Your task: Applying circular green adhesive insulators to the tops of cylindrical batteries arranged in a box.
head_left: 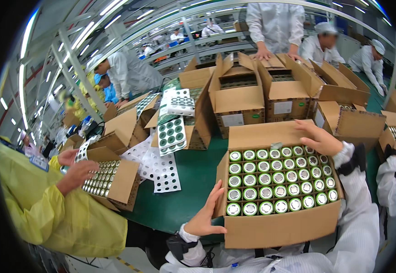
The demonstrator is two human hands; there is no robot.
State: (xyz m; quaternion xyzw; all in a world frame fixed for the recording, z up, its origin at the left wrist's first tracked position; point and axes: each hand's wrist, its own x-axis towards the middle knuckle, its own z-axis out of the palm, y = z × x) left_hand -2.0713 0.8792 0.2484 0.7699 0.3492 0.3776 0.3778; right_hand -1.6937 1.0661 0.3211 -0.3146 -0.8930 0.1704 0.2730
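In front of me stands an open cardboard box [280,231], filled with rows of upright cylindrical battery cells [278,178] with silvery tops and green rims, set in a divider grid. My left hand [205,213] is at the box's left side, fingers stretched out and apart, the thumb near the front corner. At the far right corner my right hand [322,139] reaches over the cells beside the raised back flap [264,135], its fingers spread. Neither hand is closed around anything. A small greyish tab [276,145] shows at the back row.
White sheets with round dark pads [171,135] and punched-out sheets [165,170] lie on the green table [191,191]. Several open boxes [239,102] line the far side. A co-worker in yellow [61,204] handles another cell box [127,182] at left; other workers surround the table.
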